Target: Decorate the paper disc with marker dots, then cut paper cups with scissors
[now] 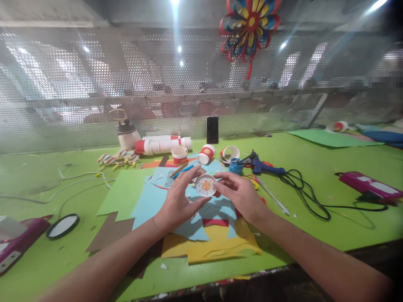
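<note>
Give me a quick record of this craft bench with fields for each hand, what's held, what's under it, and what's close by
left hand: fingers on the left edge of the round paper disc
right hand: pinches the disc's right edge
held thing: white disc with red pattern, raised above the paper
underneath: blue paper sheets on yellow paper, green table
nearby: blue glue gun, paper cups, phone standing upright

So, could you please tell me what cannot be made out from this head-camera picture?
- Small round white disc with a red pattern: head view, pattern too small to read; left hand and right hand fingertips cover its edges.
- Magenta box-shaped device: cut off by the left edge.
- Far right behind the perforated metal screen: blurred.
</note>
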Demonstrator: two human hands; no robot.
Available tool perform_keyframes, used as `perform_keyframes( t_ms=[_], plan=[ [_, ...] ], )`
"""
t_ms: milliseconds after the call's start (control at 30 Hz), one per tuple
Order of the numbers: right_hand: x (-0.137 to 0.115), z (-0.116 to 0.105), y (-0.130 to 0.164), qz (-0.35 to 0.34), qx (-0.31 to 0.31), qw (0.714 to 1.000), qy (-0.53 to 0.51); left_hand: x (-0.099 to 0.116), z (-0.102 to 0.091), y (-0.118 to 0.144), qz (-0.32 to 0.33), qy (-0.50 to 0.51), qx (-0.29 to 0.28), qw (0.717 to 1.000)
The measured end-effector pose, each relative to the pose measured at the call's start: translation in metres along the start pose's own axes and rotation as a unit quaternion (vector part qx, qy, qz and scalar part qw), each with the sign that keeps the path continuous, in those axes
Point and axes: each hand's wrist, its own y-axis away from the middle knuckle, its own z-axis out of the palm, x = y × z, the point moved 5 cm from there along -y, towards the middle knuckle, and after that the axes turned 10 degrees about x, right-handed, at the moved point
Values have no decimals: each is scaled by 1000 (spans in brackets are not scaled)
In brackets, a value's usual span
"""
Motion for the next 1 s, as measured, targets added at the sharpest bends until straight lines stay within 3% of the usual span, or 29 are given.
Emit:
perform_keyframes(
  t_ms=[1000],
  plan=[
    [3,2,2,-22,-23,999,-12,2,2,1,23,-30,-9,999]
  ],
)
